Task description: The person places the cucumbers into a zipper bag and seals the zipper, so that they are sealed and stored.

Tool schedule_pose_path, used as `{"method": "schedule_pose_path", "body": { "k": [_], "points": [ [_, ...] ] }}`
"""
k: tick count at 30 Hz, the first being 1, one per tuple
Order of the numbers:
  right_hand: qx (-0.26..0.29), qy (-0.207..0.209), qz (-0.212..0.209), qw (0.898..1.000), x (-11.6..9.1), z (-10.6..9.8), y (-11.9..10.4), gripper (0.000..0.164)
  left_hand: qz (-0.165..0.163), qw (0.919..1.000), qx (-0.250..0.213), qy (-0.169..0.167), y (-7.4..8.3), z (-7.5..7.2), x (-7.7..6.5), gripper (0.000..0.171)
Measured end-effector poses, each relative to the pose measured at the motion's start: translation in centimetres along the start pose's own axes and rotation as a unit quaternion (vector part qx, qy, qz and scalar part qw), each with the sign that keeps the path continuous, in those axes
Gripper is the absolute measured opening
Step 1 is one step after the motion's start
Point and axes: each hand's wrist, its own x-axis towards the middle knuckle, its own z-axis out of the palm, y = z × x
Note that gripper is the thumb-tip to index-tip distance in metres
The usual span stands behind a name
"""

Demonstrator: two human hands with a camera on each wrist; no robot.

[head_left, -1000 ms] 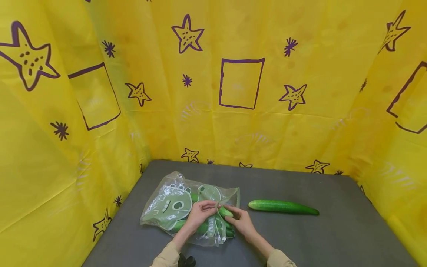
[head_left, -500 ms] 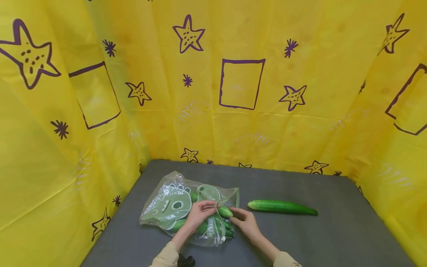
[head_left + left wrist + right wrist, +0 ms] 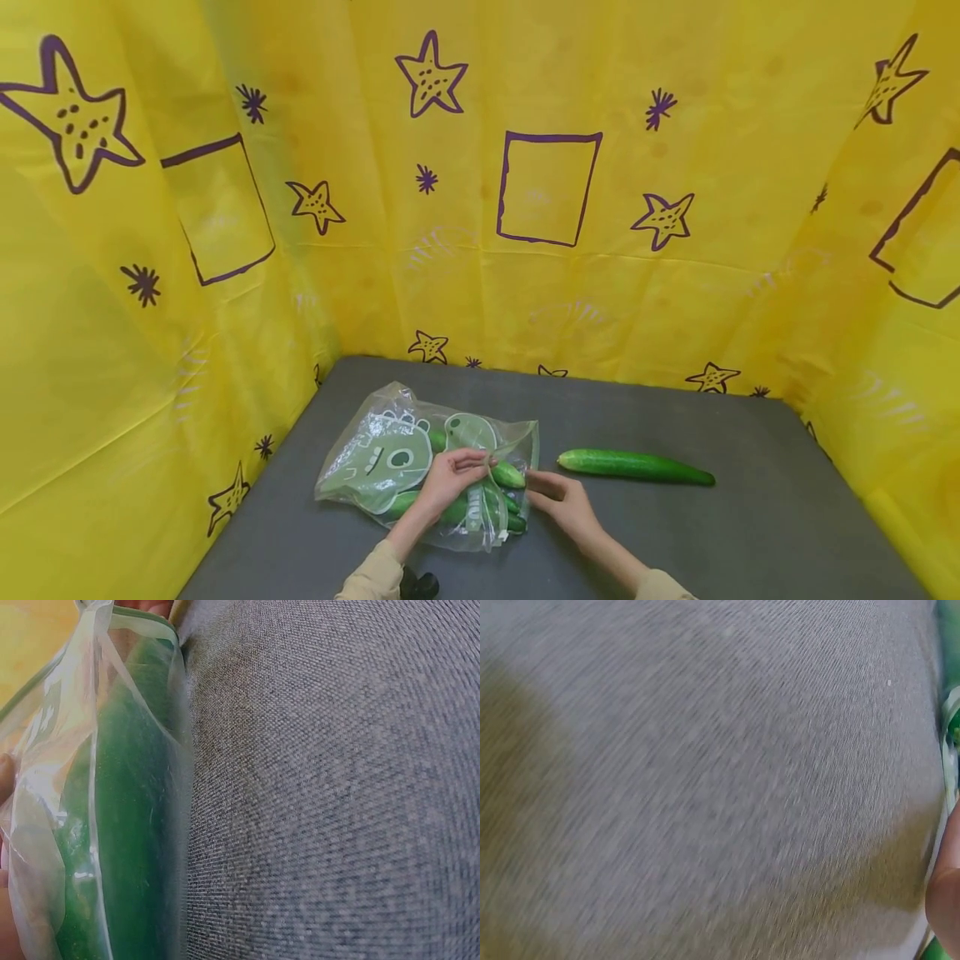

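Note:
A clear zip bag [image 3: 347, 442] printed with green cartoon dinosaurs lies on the left of the table, its mouth facing right. Several green cucumbers show inside; the pale end of one cucumber [image 3: 508, 475] pokes out at the opening. My left hand [image 3: 453, 479] pinches the bag's upper edge at the mouth. Just right of that pale end is my right hand [image 3: 564, 502], fingers extended and loosely bent, holding nothing. Its fingertip [image 3: 945, 900] shows by the bag's rim in the right wrist view. Up close in the left wrist view, a cucumber [image 3: 131, 802] fills the bag.
Another long cucumber [image 3: 636, 467] lies on the grey table [image 3: 712, 533], right of the bag. A small black object [image 3: 418, 585] sits at the near edge. Yellow curtains [image 3: 465, 283] with purple stars enclose the table on the back and sides.
My right hand has drawn back to the right, off the pale cucumber end at the bag's mouth. The left hand keeps its pinch on the bag.

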Motion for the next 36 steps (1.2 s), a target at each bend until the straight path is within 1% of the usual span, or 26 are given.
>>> {"method": "schedule_pose_path", "body": {
  "k": [8, 16, 24, 31, 36],
  "points": [
    [-0.002, -0.02, 0.024, 1.0, -0.9, -1.7, -0.2, 0.041, 0.013, 0.9996, -0.012, -0.021, -0.2, -0.2, 0.1, 0.032],
    [0.005, -0.044, 0.036, 0.998, -2.2, -3.8, -1.0, 0.045, 0.01, 0.9995, -0.017, -0.023, 0.1, -0.2, 0.0, 0.032],
    [0.001, -0.051, 0.072, 0.996, -4.3, -6.3, -0.8, 0.051, 0.015, 0.9995, -0.014, -0.026, -0.2, -0.3, 0.0, 0.032],
    [0.003, -0.039, 0.11, 0.993, -6.0, -8.8, -0.2, 0.057, 0.016, 0.9994, -0.012, -0.027, -0.2, -0.4, -0.1, 0.032],
    [-0.008, -0.007, 0.146, 0.989, -6.9, -10.5, 0.0, 0.06, 0.025, 0.9992, -0.008, -0.03, -0.2, -0.3, 0.0, 0.032]
  ]
}}
